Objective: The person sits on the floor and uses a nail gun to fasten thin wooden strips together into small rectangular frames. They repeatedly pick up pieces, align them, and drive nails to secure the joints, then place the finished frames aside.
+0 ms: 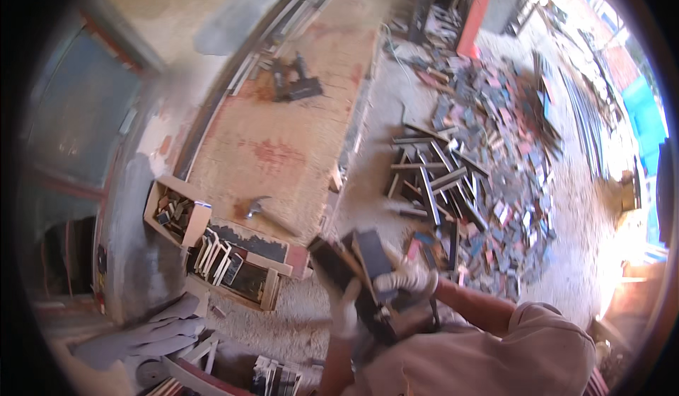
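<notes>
Both my hands wear pale gloves and grip a bundle of dark flat wooden pieces (353,269) held in front of my chest. My left hand (344,310) clasps the lower left side of the bundle. My right hand (408,280) holds its right side, the bare forearm running down to my pink sleeve. The pieces look like short dark boards or frame sections stacked together and tilted; motion blur hides their exact shape.
A long wooden workbench (283,134) lies to the left with a hammer (256,206), a dark power tool (293,85) and a small cardboard box (177,212) of parts. A frame tray (240,269) sits at its near end. A large heap of offcuts (488,162) covers the sandy floor on the right.
</notes>
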Tool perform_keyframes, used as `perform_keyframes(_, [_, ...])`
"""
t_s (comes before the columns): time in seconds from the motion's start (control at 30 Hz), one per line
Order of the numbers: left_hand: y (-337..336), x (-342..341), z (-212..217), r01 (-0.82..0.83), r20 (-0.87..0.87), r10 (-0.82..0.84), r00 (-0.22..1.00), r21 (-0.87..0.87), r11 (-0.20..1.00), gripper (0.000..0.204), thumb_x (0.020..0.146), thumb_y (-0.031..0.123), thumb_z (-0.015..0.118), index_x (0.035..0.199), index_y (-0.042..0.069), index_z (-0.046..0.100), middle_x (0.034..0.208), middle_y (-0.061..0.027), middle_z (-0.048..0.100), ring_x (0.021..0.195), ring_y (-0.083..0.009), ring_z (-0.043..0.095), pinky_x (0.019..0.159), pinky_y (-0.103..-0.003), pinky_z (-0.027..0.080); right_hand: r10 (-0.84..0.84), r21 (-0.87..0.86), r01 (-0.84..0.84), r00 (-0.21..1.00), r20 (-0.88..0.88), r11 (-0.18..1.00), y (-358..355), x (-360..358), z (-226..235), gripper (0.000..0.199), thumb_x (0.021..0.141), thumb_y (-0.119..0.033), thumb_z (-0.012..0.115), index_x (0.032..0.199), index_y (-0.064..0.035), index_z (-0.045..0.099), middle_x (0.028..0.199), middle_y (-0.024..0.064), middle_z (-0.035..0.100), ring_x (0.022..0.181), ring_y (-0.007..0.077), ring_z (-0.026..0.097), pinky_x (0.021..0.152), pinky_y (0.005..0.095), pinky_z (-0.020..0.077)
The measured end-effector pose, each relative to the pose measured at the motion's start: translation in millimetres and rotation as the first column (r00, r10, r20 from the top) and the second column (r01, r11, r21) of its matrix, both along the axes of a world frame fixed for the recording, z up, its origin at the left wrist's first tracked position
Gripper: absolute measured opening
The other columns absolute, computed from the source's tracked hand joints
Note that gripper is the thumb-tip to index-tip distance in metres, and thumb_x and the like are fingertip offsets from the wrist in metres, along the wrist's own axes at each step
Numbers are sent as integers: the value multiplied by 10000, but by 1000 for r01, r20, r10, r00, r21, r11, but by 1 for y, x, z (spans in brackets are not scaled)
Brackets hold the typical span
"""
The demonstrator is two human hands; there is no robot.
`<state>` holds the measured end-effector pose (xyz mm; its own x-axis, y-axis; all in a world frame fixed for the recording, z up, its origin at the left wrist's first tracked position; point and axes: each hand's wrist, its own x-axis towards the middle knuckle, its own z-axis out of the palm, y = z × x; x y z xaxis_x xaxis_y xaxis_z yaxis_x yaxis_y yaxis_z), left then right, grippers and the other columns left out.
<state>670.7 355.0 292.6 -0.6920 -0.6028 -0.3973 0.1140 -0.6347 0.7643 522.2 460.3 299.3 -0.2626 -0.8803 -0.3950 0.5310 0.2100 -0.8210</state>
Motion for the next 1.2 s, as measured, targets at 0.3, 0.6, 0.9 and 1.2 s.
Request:
perform_keyframes(0.3, [-8,-188,-21,593,140,-579,803,-284,753,1137,913,208,801,1660,72,-47,1651,-159,275,1487,-265,350,1215,-401,315,-405,-29,404,913,-55,914,69,-131,-28,1260,724,-452,938,1644,-84,159,1561,73,377,1451,229,357,1208,403,307])
perform_keyframes(0.6, [-110,-470,-47,581,-13,-674,739,-495,646,1052,994,465,682,1649,17,-9,1674,-159,229,1526,-252,264,1241,-410,238,-599,-48,601,799,46,798,-34,-394,-23,1193,617,-423,980,1564,-100,330,1357,31,549,1225,179,552,1042,357,473])
perform_keyframes(0.9, [-208,-769,23,232,-132,-490,862,-755,613,611,1061,314,603,1537,-1,386,1595,-222,319,1476,-332,364,1223,-437,294,-601,-173,597,799,37,783,-138,-677,18,1101,671,-395,954,1541,-86,356,1353,53,558,1256,203,551,1046,372,498])
perform_keyframes(1.2, [-286,-1021,-43,125,-65,-186,980,-528,840,295,1036,167,590,1287,14,611,1552,-192,451,1321,-284,515,1134,-398,399,-552,-123,611,771,318,782,-244,-968,-75,818,833,-254,857,1506,-95,419,1220,73,653,1087,225,675,903,395,594])
